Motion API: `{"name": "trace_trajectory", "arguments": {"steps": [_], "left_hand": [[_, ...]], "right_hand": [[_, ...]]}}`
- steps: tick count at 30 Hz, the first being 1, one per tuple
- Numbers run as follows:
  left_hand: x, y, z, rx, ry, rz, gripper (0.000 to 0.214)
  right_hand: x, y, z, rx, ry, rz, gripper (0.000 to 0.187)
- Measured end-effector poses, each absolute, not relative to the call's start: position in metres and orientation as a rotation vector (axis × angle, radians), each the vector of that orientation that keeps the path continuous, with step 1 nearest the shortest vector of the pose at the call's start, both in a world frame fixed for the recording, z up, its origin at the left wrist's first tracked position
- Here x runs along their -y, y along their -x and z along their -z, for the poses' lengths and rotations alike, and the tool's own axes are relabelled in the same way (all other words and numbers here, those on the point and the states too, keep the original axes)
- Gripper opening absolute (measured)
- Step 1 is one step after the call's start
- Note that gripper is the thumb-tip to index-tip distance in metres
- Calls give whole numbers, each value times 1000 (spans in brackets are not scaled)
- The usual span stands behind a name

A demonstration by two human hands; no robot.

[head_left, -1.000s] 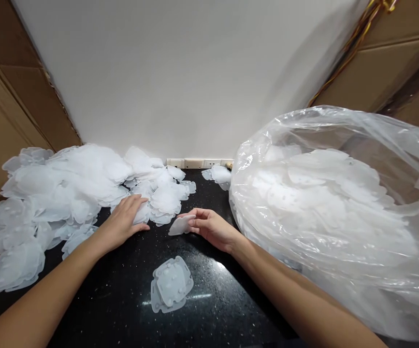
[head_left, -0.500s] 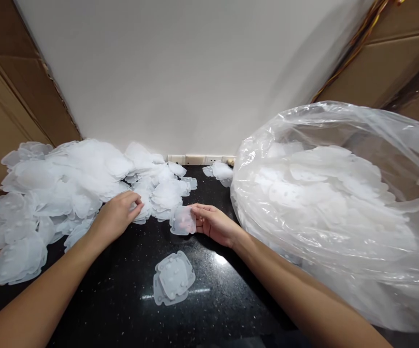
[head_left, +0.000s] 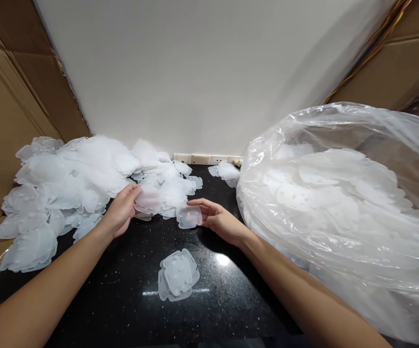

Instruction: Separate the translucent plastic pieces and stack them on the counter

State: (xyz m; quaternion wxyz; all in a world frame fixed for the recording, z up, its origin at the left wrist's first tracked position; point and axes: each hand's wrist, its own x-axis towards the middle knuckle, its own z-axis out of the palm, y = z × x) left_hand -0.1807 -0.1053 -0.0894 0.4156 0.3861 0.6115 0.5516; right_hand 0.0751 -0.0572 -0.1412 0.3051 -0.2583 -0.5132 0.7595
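Observation:
My right hand [head_left: 219, 220] pinches a small translucent white plastic piece [head_left: 189, 217] with raised bumps, holding it just above the black countertop [head_left: 122, 290]. My left hand [head_left: 121, 211] grips another translucent piece [head_left: 148, 201] at the edge of a big loose heap of the same pieces [head_left: 71, 183]. Both hands are closed on their pieces, a short gap apart. Nearer to me, a small stack of two or three pieces [head_left: 178, 274] lies flat on the counter.
A large clear plastic bag [head_left: 339, 212] full of the same pieces fills the right side. Cardboard panels [head_left: 6, 125] stand at left and right. A white wall [head_left: 195, 72] and a power strip [head_left: 205, 159] close off the back.
My left hand has closed on a piece and lifted it from the heap's edge. My right hand has raised and turned its piece, shifting slightly right. The view drifted left.

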Motion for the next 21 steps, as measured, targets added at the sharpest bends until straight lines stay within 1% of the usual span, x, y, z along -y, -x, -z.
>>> {"name": "trace_trajectory", "arguments": {"steps": [2, 4, 6, 7, 8, 9, 12, 14, 17, 19, 21], "left_hand": [[106, 175, 93, -1434, -802, -1367, 18], [108, 170, 94, -1396, -712, -1350, 16], [110, 166, 93, -1349, -664, -1338, 15], [111, 165, 93, -1319, -649, -1333, 13], [112, 164, 92, -1287, -636, -1323, 12], [113, 162, 92, -1259, -625, -1303, 12], [116, 159, 92, -1169, -593, -1200, 20], [117, 157, 94, -1114, -585, -1136, 25], [118, 156, 97, -1050, -604, -1086, 32], [119, 157, 98, -1001, -634, -1060, 36], [119, 157, 100, -956, -661, -1037, 40]], "right_hand": [[56, -75, 143, 1547, 695, -1895, 41], [55, -75, 144, 1699, 784, -1671, 27], [56, -75, 140, 1779, 877, -1377, 10], [57, -76, 138, 1779, 900, -1281, 11], [59, -76, 135, 1749, 910, -1264, 17], [61, -77, 132, 1690, 909, -1335, 23], [67, -77, 126, 1419, 865, -1842, 36], [70, -77, 124, 1277, 820, -2085, 42], [76, -76, 123, 1266, 755, -2214, 39], [81, -76, 120, 1488, 672, -2234, 30], [84, -76, 115, 1837, 573, -2088, 22]]}}
